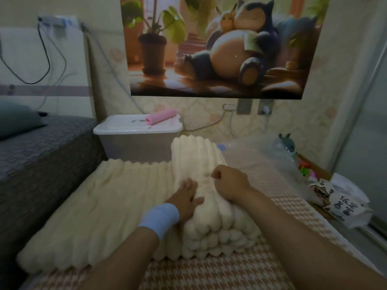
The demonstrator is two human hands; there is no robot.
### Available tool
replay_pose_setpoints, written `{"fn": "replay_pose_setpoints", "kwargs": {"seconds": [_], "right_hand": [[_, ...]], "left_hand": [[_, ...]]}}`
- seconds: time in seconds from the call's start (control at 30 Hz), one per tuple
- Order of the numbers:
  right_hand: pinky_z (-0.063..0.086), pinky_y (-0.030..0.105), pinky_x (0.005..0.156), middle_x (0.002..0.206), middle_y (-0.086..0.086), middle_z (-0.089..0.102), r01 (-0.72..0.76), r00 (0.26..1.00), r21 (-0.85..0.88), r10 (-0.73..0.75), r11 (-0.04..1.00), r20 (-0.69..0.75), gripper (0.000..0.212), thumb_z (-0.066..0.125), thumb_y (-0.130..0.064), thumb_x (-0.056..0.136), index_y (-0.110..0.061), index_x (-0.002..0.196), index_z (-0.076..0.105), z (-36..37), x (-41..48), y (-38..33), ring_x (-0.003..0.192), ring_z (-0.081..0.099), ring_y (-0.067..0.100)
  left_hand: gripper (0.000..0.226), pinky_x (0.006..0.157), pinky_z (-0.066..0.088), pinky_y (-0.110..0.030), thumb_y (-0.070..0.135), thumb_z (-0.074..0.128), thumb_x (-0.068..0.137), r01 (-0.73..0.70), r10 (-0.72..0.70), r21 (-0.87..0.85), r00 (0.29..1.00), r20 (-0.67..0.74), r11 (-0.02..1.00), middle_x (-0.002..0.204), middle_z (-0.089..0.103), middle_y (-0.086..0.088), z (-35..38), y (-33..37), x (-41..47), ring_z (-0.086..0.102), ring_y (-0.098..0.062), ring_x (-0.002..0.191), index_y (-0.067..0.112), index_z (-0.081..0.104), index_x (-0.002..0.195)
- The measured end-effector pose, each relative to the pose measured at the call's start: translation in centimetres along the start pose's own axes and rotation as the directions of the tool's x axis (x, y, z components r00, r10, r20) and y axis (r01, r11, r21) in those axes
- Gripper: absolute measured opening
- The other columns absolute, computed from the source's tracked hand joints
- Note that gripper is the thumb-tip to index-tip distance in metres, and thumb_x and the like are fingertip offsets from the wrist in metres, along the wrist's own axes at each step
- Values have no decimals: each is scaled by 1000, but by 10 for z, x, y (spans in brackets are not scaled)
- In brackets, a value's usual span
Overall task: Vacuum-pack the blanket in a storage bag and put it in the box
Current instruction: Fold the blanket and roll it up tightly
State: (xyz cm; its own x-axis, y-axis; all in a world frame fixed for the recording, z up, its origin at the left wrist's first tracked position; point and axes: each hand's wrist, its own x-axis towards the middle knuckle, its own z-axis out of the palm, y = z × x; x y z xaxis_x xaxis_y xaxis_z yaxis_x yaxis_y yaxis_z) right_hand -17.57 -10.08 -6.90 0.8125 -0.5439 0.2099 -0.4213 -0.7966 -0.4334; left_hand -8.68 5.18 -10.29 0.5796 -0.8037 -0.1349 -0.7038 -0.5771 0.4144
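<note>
Item 1: blanket (117,206), cream, ribbed. I see it at the centre of the houndstooth surface (209,275), one half spread flat toward 9 o'clock, the other folded into a thick stack toward 3 o'clock.

Item 2: left hand (186,197), blue wristband (159,218). Fingers released and straight, pressing flat against the 9 o'clock side of the stack.

Item 3: right hand (230,183). Fingers clenched, resting on top of the stack. I cannot tell whether any fabric is caught in them.

Item 4: storage bag (261,151), clear plastic, crumpled, at 1 o'clock just beyond the stack.

Item 5: box (134,132), white, lid on, at 11 o'clock behind the blanket. A pink roll (161,118) lies on the lid.

Item 6: grey bed (41,153) at 9 o'clock.

Item 7: printed plastic bag (339,201) at 3 o'clock.

Item 8: cartoon poster (219,45) on the wall at 12 o'clock.
</note>
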Motion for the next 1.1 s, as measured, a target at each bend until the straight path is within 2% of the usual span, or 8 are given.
{"fn": "replay_pose_setpoints", "kwargs": {"seconds": [0.13,0.23,0.33,0.47,0.57,0.7,0.97,1.1], "right_hand": [[15,61,114,163,-4,4,193,971,-124,-171,973,167,72,63,-34,83,-46,146,29,2,28,2,150,2,24],[3,72,112,163,-11,-21,282,929,-225,-207,933,306,95,69,-46,82,-52,152,6,1,65,3,150,-20,21],[2,75,109,162,-12,-26,326,900,-270,-209,906,383,120,81,-54,70,-52,152,-7,9,94,-2,149,-25,22],[5,72,111,157,-10,-38,300,889,-283,-159,911,428,141,85,-64,56,-50,148,-21,25,122,6,145,-31,23],[8,63,118,158,-8,-35,216,867,-171,-109,961,486,142,81,-71,55,-51,146,-26,45,138,16,146,-29,30],[4,62,119,160,-3,-31,206,854,-149,-103,967,509,131,76,-74,62,-50,150,-18,66,148,15,147,-28,33],[8,61,119,161,-3,-29,128,893,-115,-64,985,446,127,72,-77,64,-48,151,-16,49,116,18,149,-23,34],[7,49,123,165,4,-18,55,917,13,-55,998,395,91,60,-56,90,-43,155,-3,28,77,13,152,-13,31]], "left_hand": [[61,113,23,-26,42,55,93,46,-46,-15,998,42,999,156,30,0,-37,-3,23,30,-20,142,21,38,147],[30,100,44,-30,28,53,91,86,-82,4,959,-270,996,129,62,-1,-71,-1,51,57,-24,117,27,67,117],[38,106,40,-38,16,45,93,3,-8,-11,884,-467,1000,134,55,-3,-94,0,91,50,-27,123,29,61,125],[48,117,9,-39,35,23,105,45,10,336,987,-159,941,158,11,4,-93,-11,134,10,-30,146,26,22,151],[53,117,3,-42,39,12,105,205,-213,274,977,-3,940,161,-8,-6,-64,-44,158,-5,-34,147,21,0,154],[62,117,12,-42,48,15,103,356,-359,81,933,23,931,161,-2,-13,-46,-66,164,8,-36,146,16,0,154],[59,117,17,-37,40,21,104,297,-295,133,955,-31,946,160,9,-14,-61,-46,109,18,-33,145,9,8,153],[59,118,7,-35,40,25,104,132,-131,2,991,-37,991,160,2,-15,-43,-22,60,4,-29,148,12,9,153]]}}
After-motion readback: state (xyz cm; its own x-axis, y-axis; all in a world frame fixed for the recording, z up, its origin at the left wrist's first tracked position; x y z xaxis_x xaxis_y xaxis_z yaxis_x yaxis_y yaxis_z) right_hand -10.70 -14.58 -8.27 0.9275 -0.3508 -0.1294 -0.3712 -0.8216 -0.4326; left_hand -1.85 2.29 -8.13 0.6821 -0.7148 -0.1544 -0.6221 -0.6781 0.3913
